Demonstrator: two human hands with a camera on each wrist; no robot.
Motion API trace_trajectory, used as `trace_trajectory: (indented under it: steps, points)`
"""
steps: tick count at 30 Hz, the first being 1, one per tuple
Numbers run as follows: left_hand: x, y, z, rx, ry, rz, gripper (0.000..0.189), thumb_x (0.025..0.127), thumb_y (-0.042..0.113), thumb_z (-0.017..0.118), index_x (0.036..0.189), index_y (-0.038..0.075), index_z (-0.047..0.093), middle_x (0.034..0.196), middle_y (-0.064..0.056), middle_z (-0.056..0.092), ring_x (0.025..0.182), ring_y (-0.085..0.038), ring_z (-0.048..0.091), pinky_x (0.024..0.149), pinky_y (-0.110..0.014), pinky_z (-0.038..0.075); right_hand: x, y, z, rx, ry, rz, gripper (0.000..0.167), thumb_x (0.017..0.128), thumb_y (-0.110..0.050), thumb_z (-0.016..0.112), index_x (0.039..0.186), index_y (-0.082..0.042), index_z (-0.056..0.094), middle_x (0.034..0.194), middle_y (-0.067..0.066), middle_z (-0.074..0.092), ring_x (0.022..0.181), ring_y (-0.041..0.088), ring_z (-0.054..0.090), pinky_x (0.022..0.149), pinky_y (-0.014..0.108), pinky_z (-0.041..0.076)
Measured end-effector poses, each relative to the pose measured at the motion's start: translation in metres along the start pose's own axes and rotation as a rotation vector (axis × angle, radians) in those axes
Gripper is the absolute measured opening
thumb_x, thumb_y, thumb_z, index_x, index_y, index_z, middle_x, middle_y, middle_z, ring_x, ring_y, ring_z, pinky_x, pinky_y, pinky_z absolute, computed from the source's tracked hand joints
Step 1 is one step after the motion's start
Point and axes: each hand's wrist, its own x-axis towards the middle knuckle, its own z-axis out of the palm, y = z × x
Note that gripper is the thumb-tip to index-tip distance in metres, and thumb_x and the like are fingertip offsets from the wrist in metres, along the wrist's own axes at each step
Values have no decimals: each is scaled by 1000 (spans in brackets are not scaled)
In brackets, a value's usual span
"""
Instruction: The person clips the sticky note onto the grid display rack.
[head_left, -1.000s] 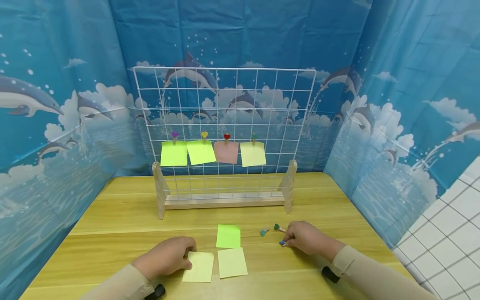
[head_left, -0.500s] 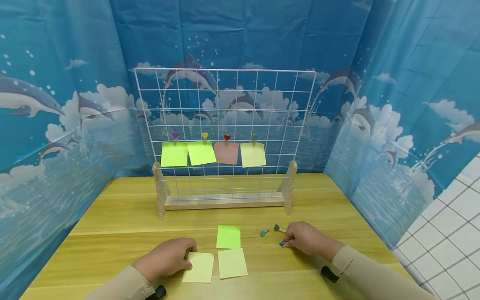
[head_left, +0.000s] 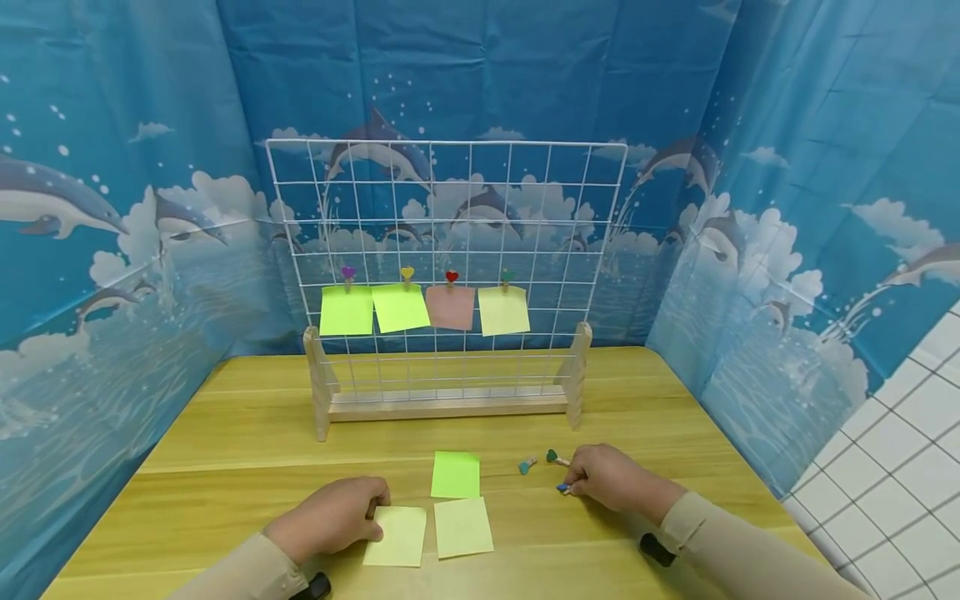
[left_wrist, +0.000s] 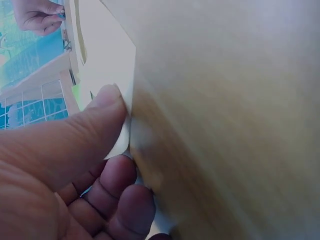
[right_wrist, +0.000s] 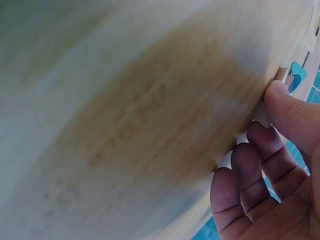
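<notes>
My left hand [head_left: 337,518] pinches the left edge of a pale yellow sticky note [head_left: 401,537]. In the left wrist view the thumb lies over the paper [left_wrist: 102,55] and the fingers curl below its edge. A second pale yellow note [head_left: 463,528] and a bright green note [head_left: 455,475] lie just to the right. Farther right, my right hand [head_left: 611,477] pinches a small wooden clothespin with a blue heart [head_left: 563,488] between thumb and fingers, low over the table. Two more clothespins, one with a teal heart [head_left: 524,467] and one with a dark green heart [head_left: 552,456], lie beside it.
A white wire grid [head_left: 450,202] on a wooden stand [head_left: 450,407] stands at the back of the table [head_left: 247,450]. Heart clothespins hold two green notes [head_left: 347,312], a pink note [head_left: 451,309] and a pale yellow note [head_left: 504,312] on it. Dolphin-print curtains surround the table.
</notes>
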Motion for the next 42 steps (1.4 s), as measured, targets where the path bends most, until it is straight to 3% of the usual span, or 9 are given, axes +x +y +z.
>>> trace_trajectory:
  steps: [12, 20, 26, 29, 34, 37, 42]
  points:
    - [1, 1, 1, 86, 20, 37, 26, 85, 23, 88, 99, 18, 67, 95, 11, 67, 80, -3, 54, 75, -32, 54, -2, -4, 3, -58, 28, -29, 7, 92, -18, 81, 86, -20, 82, 83, -14, 61, 72, -2, 51, 67, 24, 50]
    - [2, 0, 3, 107, 56, 92, 19, 90, 19, 83, 96, 21, 66, 89, 14, 66, 73, 0, 51, 67, -27, 49, -3, -10, 1, 8, 5, 49, 13, 93, -13, 80, 82, -19, 76, 82, -11, 64, 67, 4, 48, 59, 23, 42]
    - [2, -2, 2, 45, 67, 111, 13, 99, 19, 74, 92, 25, 65, 82, 17, 59, 69, 0, 48, 63, -25, 43, -5, -11, -1, 71, -44, 62, 16, 94, -9, 79, 85, -17, 69, 77, -8, 58, 66, 6, 47, 59, 24, 40]
    - [1, -1, 0, 8, 64, 103, 13, 101, 20, 72, 91, 26, 65, 81, 17, 59, 68, 0, 48, 63, -24, 43, -5, -9, -2, 91, -72, 58, 7, 95, -9, 78, 97, -14, 74, 80, -8, 60, 69, 5, 49, 63, 25, 43]
    - [2, 2, -6, -54, 50, 87, 10, 101, 21, 71, 93, 25, 67, 83, 15, 61, 70, -2, 50, 63, -25, 44, -5, -6, -3, 126, -86, 45, 23, 97, -9, 74, 120, -9, 76, 82, -8, 62, 67, 4, 50, 62, 25, 43]
    - [3, 5, -9, -92, 45, 71, 13, 102, 20, 70, 91, 26, 66, 83, 13, 61, 70, -4, 51, 63, -26, 45, -6, -5, -2, 153, -73, 28, 19, 99, -10, 72, 118, -11, 76, 75, -7, 59, 62, 6, 47, 59, 24, 39]
    - [5, 9, -12, -146, 50, 55, 16, 103, 20, 68, 89, 26, 64, 81, 11, 60, 70, -7, 51, 62, -28, 44, -7, -7, -4, 167, -38, 24, 8, 100, -15, 72, 108, -16, 72, 77, -7, 58, 65, 6, 49, 60, 25, 41]
